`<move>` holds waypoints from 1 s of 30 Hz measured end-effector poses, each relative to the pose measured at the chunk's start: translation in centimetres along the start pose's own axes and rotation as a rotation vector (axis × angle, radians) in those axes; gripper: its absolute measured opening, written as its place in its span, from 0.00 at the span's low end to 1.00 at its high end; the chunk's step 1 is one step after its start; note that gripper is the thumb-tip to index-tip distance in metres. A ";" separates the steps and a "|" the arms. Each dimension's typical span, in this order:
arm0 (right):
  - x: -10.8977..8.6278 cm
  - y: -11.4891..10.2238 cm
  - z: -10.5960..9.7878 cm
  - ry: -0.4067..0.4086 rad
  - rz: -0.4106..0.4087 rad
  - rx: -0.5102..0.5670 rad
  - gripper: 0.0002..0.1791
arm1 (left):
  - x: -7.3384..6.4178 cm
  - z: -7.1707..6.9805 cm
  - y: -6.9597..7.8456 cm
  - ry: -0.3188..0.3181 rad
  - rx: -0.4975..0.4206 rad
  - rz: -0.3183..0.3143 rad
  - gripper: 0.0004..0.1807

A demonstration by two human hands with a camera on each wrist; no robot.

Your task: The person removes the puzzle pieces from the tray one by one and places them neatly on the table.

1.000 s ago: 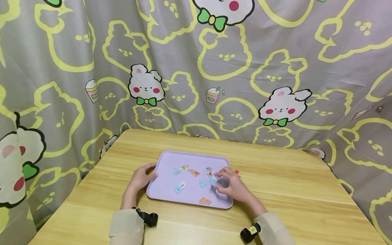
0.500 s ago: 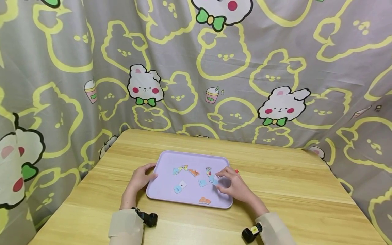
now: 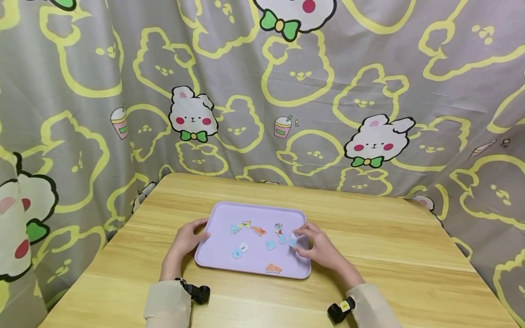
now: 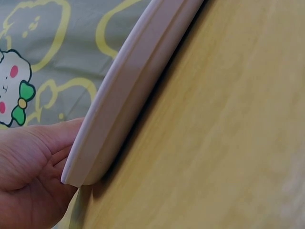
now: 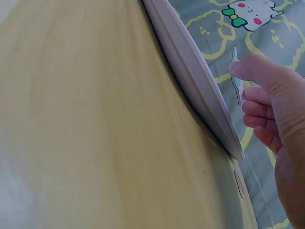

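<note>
A lilac tray (image 3: 254, 214) lies on the table with several printed puzzle pieces on it. My left hand (image 3: 189, 238) holds the tray's left edge, thumb over the rim; the left wrist view shows the thumb on the rim (image 4: 90, 138). Between thumb and fingers, my right hand (image 3: 321, 246) pinches a light blue puzzle piece (image 3: 293, 240) over the tray's right side. In the right wrist view this puzzle piece (image 5: 237, 83) stands on edge above the rim. Just left of it a small column of joined pieces (image 3: 280, 231) lies on the tray.
A joined row of pieces (image 3: 246, 225) with an orange end lies toward the back. Nearer are a blue-and-white pair (image 3: 239, 250), a single blue piece (image 3: 270, 245) and an orange piece (image 3: 273, 269) by the front rim. A patterned curtain (image 3: 246, 91) hangs behind the wooden table (image 3: 369, 237).
My right hand has drawn right, carrying the light blue piece away from the column of pieces. It now hides the red piece seen earlier beyond the tray. The left hand stays on the tray.
</note>
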State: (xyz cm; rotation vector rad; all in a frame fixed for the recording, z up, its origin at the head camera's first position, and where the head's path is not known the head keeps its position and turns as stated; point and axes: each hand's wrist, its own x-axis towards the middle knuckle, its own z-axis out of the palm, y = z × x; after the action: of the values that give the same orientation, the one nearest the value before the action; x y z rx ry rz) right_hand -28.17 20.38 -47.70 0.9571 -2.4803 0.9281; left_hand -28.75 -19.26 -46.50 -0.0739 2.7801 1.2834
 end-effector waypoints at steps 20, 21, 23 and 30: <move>-1.1 1.9 -1.2 0.013 0.036 -0.001 0.21 | -0.1 -0.1 0.0 -0.006 -0.004 0.000 0.28; -1.1 2.0 -1.3 0.017 0.037 -0.003 0.21 | -0.1 -0.1 0.0 -0.006 -0.003 0.000 0.28; -1.2 2.2 -1.5 0.015 0.049 0.000 0.21 | 0.0 0.0 0.0 -0.005 0.000 0.000 0.28; -1.5 2.8 -2.1 0.016 0.074 0.002 0.22 | 0.1 0.0 -0.1 -0.001 0.004 0.001 0.28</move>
State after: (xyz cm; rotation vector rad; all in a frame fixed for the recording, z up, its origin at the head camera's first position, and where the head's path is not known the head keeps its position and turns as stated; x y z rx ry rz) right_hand -28.82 24.08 -48.18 0.8602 -2.5170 0.9571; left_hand -28.79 -19.32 -46.62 -0.0718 2.7815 1.2782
